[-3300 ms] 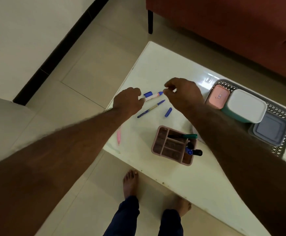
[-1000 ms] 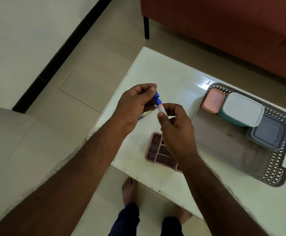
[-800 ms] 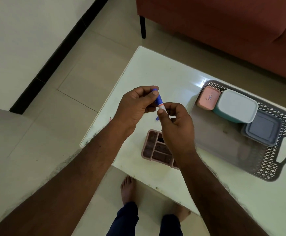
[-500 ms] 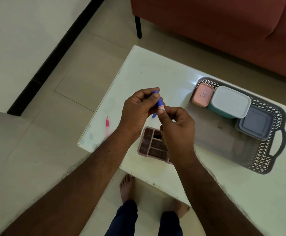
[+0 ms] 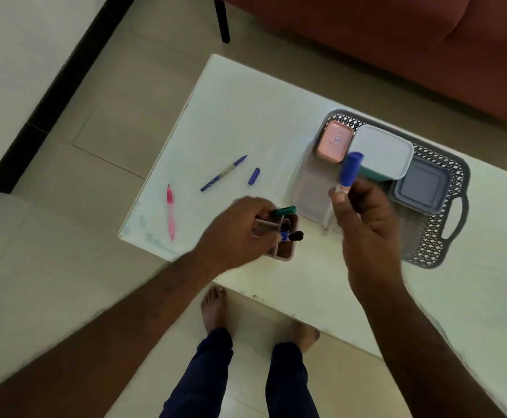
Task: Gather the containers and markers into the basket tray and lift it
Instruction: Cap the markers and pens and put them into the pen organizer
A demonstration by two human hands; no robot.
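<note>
Illumination is soft, diffuse and moderately dim. A small specular glare spot sits on the glossy white worktop (image 5: 246,116), to the right of the basket tray (image 5: 445,236). Shadows are faint. Motion blur smears the left hand (image 5: 240,233) and right hand (image 5: 364,218). Wide-angle distortion bends lines near frame edges.

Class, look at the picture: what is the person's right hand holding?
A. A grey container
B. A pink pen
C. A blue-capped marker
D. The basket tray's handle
C: the right hand pinches the blue-capped marker, raised above the table in front of the basket tray.
</note>
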